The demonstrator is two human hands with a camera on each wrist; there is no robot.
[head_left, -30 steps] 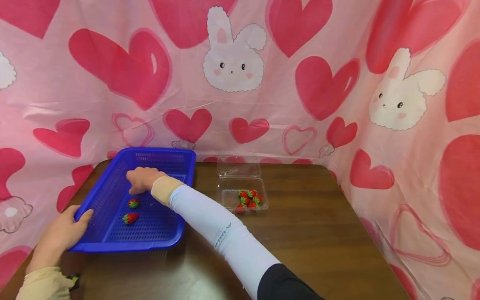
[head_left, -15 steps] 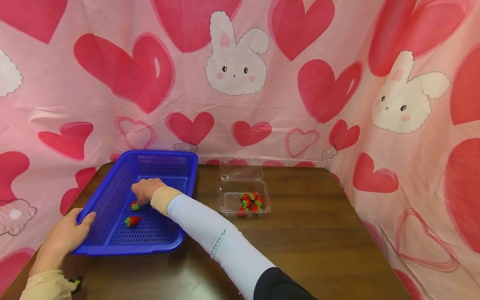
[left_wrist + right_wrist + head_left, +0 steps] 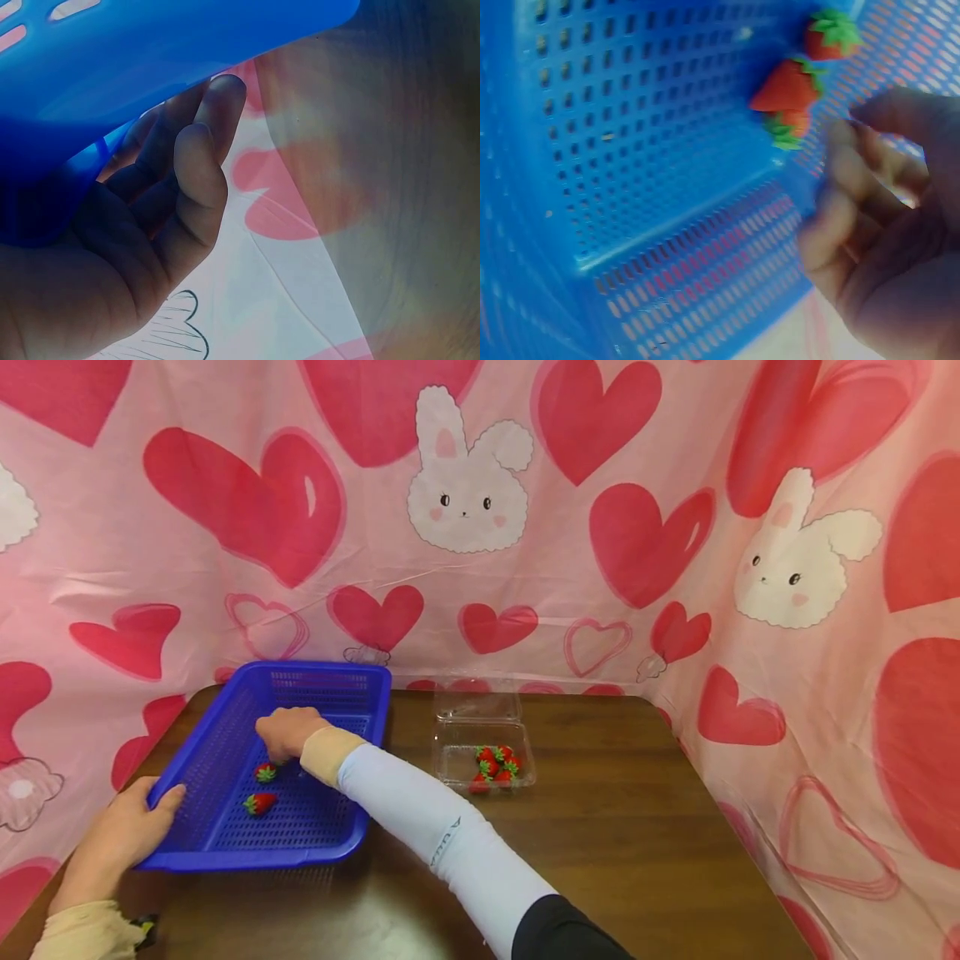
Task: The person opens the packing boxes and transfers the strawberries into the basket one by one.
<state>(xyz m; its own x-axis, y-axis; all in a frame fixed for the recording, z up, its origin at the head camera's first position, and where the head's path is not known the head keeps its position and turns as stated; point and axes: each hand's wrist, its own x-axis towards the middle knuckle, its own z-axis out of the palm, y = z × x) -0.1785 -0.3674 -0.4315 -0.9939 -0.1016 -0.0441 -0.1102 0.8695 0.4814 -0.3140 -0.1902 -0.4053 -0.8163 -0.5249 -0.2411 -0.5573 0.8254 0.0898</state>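
Note:
My left hand (image 3: 131, 822) grips the left rim of a blue perforated plastic basket (image 3: 225, 858), its thumb over the edge. The left wrist view shows the fingers (image 3: 199, 172) curled beneath the basket wall. Inside the basket reaches my right hand (image 3: 288, 735), back upward. Two red strawberries show in the head view: one (image 3: 266, 772) just below that hand, another (image 3: 260, 803) nearer the front. From the right wrist, three appear beside bent fingers (image 3: 836, 217), including a middle strawberry (image 3: 786, 86). Nothing is visible in this hand's grasp.
Right of the basket, a clear hinged plastic box (image 3: 457, 768) stands with its lid (image 3: 477, 703) raised at the back. Several strawberries (image 3: 489, 768) lie in its right half. Beneath is a dark wooden table (image 3: 637, 827), backed by a pink heart-patterned cloth (image 3: 562, 560).
My right hand has come slightly lower and nearer the strawberries in the basket. The left hand keeps its place on the rim, and the head view has shifted a little.

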